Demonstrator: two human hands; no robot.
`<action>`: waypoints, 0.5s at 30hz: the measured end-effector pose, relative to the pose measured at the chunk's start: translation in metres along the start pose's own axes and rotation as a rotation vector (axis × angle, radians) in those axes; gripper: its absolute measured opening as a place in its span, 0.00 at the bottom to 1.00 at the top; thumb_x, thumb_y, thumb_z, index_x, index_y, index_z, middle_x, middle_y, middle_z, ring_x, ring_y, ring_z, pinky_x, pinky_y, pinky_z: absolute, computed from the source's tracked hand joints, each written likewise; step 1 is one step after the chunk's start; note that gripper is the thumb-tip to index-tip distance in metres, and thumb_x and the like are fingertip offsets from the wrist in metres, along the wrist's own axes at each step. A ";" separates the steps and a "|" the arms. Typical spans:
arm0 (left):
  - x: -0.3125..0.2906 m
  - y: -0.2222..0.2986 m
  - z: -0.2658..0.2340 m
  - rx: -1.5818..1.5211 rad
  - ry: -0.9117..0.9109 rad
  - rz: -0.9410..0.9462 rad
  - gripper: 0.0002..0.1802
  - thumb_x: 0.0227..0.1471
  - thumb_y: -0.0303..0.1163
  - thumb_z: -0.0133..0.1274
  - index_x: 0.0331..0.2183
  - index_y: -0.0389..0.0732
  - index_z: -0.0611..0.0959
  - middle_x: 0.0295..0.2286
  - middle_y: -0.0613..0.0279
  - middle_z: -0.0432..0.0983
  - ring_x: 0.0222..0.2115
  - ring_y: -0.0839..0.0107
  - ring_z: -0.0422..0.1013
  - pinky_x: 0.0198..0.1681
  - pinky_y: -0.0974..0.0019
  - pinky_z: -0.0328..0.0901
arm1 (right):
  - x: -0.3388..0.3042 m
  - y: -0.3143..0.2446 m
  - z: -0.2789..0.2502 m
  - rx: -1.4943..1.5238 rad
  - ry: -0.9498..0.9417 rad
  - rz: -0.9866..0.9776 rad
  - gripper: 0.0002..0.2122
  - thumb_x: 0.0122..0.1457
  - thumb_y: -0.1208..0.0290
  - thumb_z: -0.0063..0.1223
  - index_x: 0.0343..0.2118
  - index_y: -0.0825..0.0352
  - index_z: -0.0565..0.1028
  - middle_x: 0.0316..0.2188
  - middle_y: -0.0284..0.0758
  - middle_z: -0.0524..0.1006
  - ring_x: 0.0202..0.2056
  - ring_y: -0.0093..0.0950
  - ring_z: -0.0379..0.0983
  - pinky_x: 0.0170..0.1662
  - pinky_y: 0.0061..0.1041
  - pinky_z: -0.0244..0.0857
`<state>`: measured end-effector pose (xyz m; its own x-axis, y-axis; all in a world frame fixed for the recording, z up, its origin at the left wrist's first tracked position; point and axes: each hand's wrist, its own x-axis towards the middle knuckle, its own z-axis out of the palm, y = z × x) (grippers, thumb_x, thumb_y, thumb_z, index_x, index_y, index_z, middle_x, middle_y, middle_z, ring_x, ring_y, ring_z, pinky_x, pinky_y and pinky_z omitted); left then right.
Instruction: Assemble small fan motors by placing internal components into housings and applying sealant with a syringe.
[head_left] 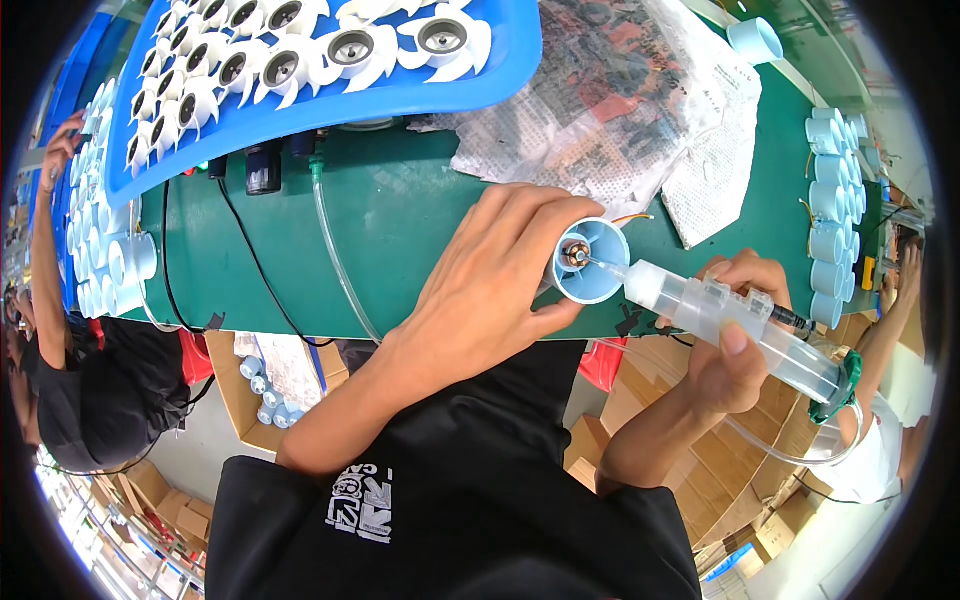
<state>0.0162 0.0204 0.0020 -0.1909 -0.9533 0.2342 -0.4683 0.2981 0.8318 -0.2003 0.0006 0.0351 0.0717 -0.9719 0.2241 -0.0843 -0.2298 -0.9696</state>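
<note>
My left hand (490,270) is closed around a light blue cylindrical fan housing (613,242), its open end tipped toward the syringe. Inside the housing sits a small copper-wound motor core (576,254), and thin coloured wires stick out behind the rim. In my right hand (738,355) is a clear dispensing syringe (690,305) with a green end cap (850,380) and an air hose. The syringe's thin needle reaches into the housing, its tip at or very close to the motor core. Whether any liquid comes out is too small to see.
A blue tray (400,108) of white fan impellers (350,48) overhangs the green table (270,290) at far left. Newspaper sheets (620,110) lie beyond my hands. Similar blue housings stand at left (100,240) and right (828,205). Cables and a clear tube (330,240) cross the table. Other people work at both sides.
</note>
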 end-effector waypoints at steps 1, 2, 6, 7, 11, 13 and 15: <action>0.000 0.000 0.000 0.000 0.003 0.004 0.36 0.30 0.22 0.64 0.47 0.40 0.73 0.44 0.55 0.69 0.47 0.54 0.64 0.51 0.56 0.60 | 0.000 0.000 0.000 0.002 0.000 0.002 0.24 0.43 0.57 0.58 0.33 0.77 0.71 0.25 0.42 0.72 0.26 0.25 0.66 0.31 0.21 0.59; -0.001 0.000 0.000 0.001 0.004 0.002 0.36 0.30 0.22 0.64 0.47 0.40 0.73 0.44 0.55 0.69 0.47 0.54 0.64 0.51 0.56 0.60 | 0.000 0.000 0.000 0.004 0.000 0.004 0.24 0.43 0.57 0.58 0.33 0.77 0.71 0.24 0.42 0.72 0.26 0.25 0.66 0.31 0.21 0.59; 0.001 0.000 0.000 -0.002 -0.006 -0.004 0.36 0.30 0.22 0.64 0.47 0.40 0.73 0.44 0.55 0.69 0.47 0.53 0.64 0.51 0.56 0.60 | -0.001 0.009 -0.007 0.001 -0.049 -0.023 0.23 0.44 0.59 0.57 0.34 0.77 0.68 0.25 0.38 0.63 0.27 0.29 0.64 0.17 0.26 0.68; 0.001 0.000 0.000 -0.004 -0.007 -0.006 0.36 0.30 0.22 0.64 0.47 0.39 0.73 0.44 0.55 0.69 0.47 0.53 0.64 0.51 0.56 0.60 | -0.001 0.012 -0.008 0.038 -0.044 -0.022 0.24 0.45 0.59 0.56 0.35 0.78 0.67 0.25 0.38 0.63 0.27 0.29 0.64 0.17 0.26 0.68; 0.002 -0.001 -0.001 -0.006 -0.003 -0.010 0.36 0.29 0.22 0.64 0.47 0.39 0.73 0.44 0.55 0.69 0.47 0.53 0.64 0.51 0.56 0.60 | 0.002 0.007 0.008 0.263 0.208 0.070 0.26 0.46 0.59 0.56 0.40 0.78 0.65 0.27 0.40 0.65 0.26 0.31 0.66 0.18 0.26 0.68; 0.003 -0.001 -0.002 -0.012 -0.001 -0.012 0.35 0.30 0.23 0.64 0.47 0.40 0.73 0.45 0.55 0.69 0.47 0.53 0.64 0.51 0.56 0.60 | 0.001 0.011 0.008 0.565 0.261 0.088 0.25 0.51 0.59 0.54 0.46 0.73 0.63 0.30 0.38 0.68 0.22 0.30 0.67 0.15 0.24 0.63; 0.000 -0.001 -0.004 0.005 0.017 -0.004 0.35 0.31 0.24 0.63 0.47 0.40 0.73 0.45 0.55 0.69 0.47 0.53 0.64 0.52 0.56 0.60 | -0.003 0.021 0.005 0.814 0.235 0.140 0.17 0.60 0.60 0.51 0.45 0.67 0.65 0.25 0.33 0.68 0.14 0.24 0.60 0.12 0.23 0.57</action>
<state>0.0201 0.0201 0.0029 -0.1743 -0.9551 0.2396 -0.4729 0.2946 0.8304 -0.1974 -0.0013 0.0140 -0.1015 -0.9945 0.0249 0.6687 -0.0868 -0.7385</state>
